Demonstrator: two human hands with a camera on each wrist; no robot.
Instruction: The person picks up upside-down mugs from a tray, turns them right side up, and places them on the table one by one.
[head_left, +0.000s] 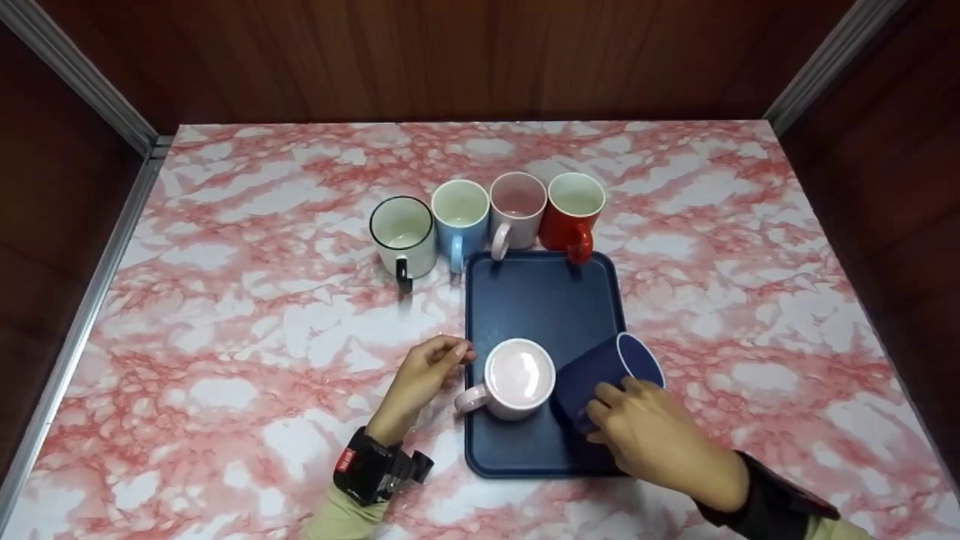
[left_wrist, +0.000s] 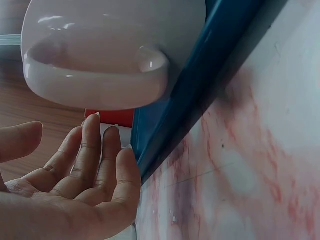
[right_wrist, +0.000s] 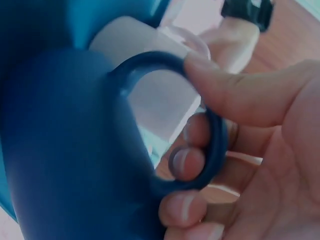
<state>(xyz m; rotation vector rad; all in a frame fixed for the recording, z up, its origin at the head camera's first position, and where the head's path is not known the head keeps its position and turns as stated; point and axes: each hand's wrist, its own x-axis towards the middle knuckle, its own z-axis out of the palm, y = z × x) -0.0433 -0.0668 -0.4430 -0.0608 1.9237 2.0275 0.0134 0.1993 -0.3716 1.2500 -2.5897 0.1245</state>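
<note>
Head view: tray (head_left: 541, 296) on red-marbled table (head_left: 225, 322), brown walls (head_left: 465, 60).

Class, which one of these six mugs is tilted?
The dark blue mug, held by its handle in the right hand; the other five mugs stand level.

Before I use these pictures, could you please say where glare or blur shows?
Head view: glare on the nearer glossy pink mug; left wrist: small highlights on its curved handle; right wrist: the dark blue cylindrical mug looks soft-edged.

1 mug (head_left: 595, 366) is navy, the tabletop (head_left: 262, 337) marbled red-and-white.
</note>
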